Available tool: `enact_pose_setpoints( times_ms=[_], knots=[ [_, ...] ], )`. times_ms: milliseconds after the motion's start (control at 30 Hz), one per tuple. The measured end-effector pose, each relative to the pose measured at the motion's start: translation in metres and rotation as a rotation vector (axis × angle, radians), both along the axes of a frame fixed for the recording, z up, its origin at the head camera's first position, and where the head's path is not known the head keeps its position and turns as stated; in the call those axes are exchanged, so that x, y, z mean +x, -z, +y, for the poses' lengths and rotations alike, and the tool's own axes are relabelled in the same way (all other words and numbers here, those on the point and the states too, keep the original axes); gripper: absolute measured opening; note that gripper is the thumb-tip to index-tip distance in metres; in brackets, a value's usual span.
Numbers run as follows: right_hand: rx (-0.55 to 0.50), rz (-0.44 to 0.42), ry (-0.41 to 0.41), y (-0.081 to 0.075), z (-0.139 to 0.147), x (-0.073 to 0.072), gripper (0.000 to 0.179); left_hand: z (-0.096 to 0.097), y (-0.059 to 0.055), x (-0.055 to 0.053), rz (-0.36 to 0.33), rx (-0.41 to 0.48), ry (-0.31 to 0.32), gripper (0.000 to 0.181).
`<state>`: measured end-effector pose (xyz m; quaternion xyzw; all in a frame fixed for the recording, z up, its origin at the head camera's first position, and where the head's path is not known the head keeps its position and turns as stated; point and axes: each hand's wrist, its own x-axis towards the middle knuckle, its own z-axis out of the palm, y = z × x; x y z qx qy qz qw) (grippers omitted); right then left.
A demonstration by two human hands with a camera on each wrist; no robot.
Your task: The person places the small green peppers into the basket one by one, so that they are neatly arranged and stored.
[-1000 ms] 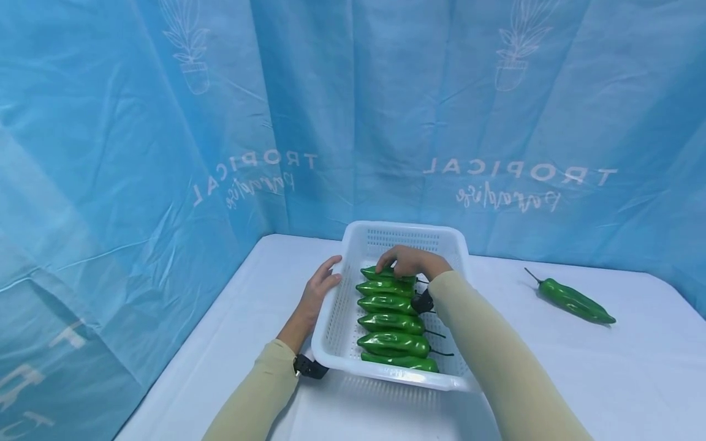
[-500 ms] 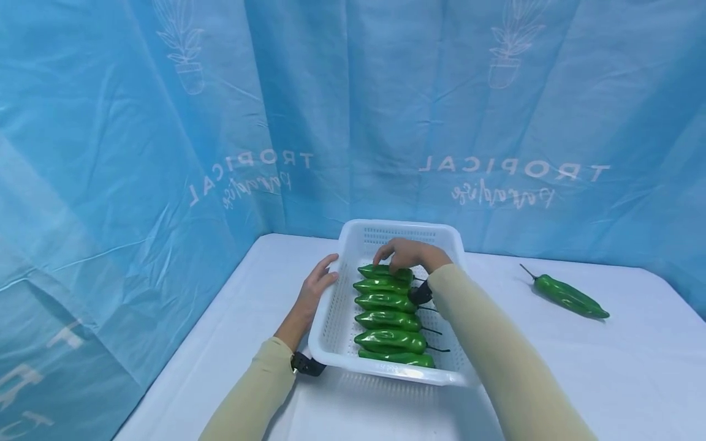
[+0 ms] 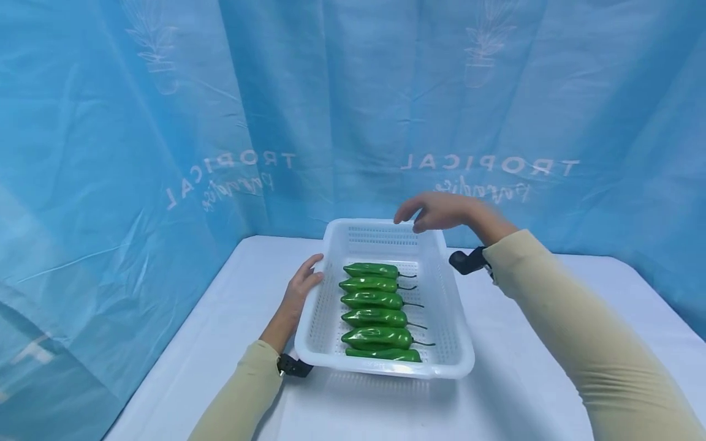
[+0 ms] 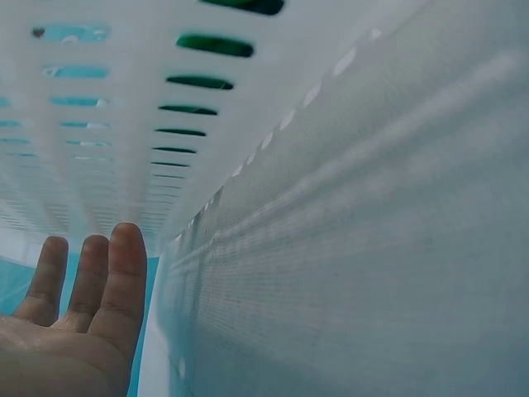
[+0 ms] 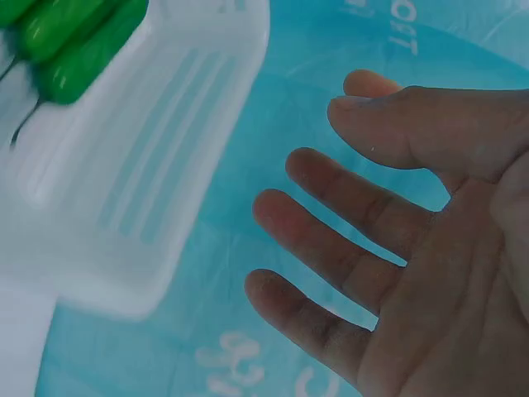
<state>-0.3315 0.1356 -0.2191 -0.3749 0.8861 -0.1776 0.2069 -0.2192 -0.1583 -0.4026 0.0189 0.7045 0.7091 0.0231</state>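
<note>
A white plastic basket (image 3: 386,367) holds several green chili peppers (image 3: 375,317), lying in a row one behind another with stems pointing right. My left hand (image 3: 298,291) is at the basket's left side, its fingers extended against the wall. In the left wrist view, the left fingers (image 4: 122,281) stand straight beside the slotted wall. Above the basket's far right corner is my right hand (image 3: 438,211), holding nothing. The right wrist view shows its palm (image 5: 442,314) bare and its fingers loosely spread, apart from the basket rim (image 5: 211,178).
A white cloth covers the table (image 3: 529,318) under the basket. Blue printed curtains (image 3: 375,110) rise behind the table and along its left side. The right sleeve (image 3: 584,324) hides part of the table's right side.
My right hand has let go of the farthest pepper and moved up and right, out of the basket. The left hand stays at the basket. The loose pepper on the right is now behind my arm.
</note>
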Motion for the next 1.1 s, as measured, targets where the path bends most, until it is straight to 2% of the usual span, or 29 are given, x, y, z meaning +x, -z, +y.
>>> enact_pose_setpoints(
  times_ms=[100,233,333,433,700,800,900,1033,1100],
  knots=[
    [0.041,0.015,0.03,-0.005,0.014,0.005,0.042,-0.002,0.001,0.0,0.005,0.01,0.007,0.052],
    [0.087,0.058,0.011,-0.002,0.034,0.012,0.039,-0.004,0.004,0.0,0.005,-0.002,0.006,0.052],
    [0.071,0.102,0.016,0.002,0.052,0.017,0.037,-0.005,0.004,0.001,-0.007,-0.019,-0.013,0.051],
    [0.045,0.116,0.062,0.009,0.072,0.019,0.036,-0.006,0.002,0.002,-0.011,-0.021,-0.023,0.051],
    [0.061,0.067,0.204,0.028,0.137,0.015,0.039,-0.003,0.001,0.002,-0.009,-0.003,-0.025,0.052],
    [0.061,0.06,0.245,0.039,0.167,0.014,0.04,-0.002,0.002,0.001,-0.008,0.018,-0.014,0.051],
    [0.112,0.055,0.28,0.051,0.203,0.015,0.04,0.0,0.002,-0.001,-0.011,0.028,0.001,0.051],
    [0.174,0.001,0.336,0.068,0.244,0.018,0.042,0.001,0.001,-0.001,-0.012,0.023,0.002,0.052],
    [0.169,-0.032,0.368,0.075,0.257,0.018,0.043,0.001,0.0,-0.001,-0.006,0.016,0.001,0.052]
  ],
)
